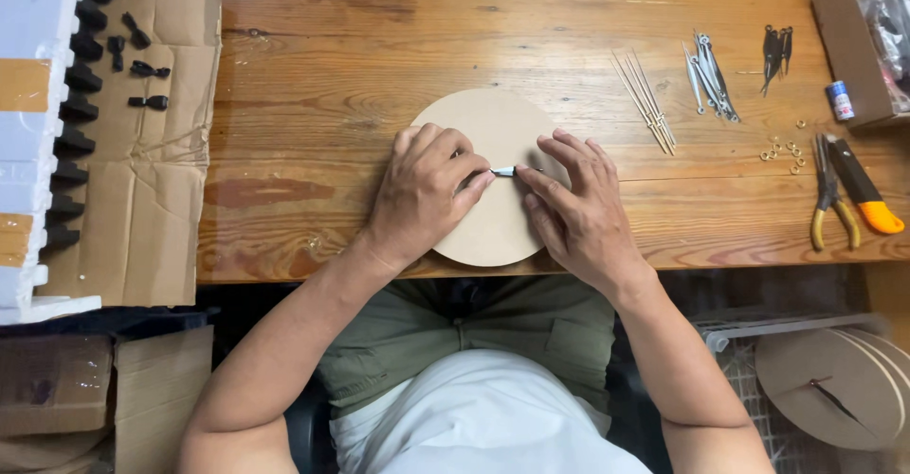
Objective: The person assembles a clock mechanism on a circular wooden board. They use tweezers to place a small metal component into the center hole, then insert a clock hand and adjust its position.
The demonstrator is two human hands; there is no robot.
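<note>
We have one view only, from a camera worn on the head, and it looks almost straight down at the wooden counter (322, 66) from close above. Our own lap and forearms fill the lower half of it. The counter runs across the upper half, its near edge crossing the middle.

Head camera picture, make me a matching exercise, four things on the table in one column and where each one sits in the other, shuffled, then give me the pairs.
Things:
1. round tan disc
2. yellow-handled pliers
3. thin wooden sticks
4. small black parts

Places:
A. on the cardboard sheet at the far left
B. under both hands, left hand and right hand, at the table's near edge
C. far right, beside an orange-handled knife
D. just right of the disc, beside silver metal pieces

Pairs: 1-B, 2-C, 3-D, 4-A
</note>
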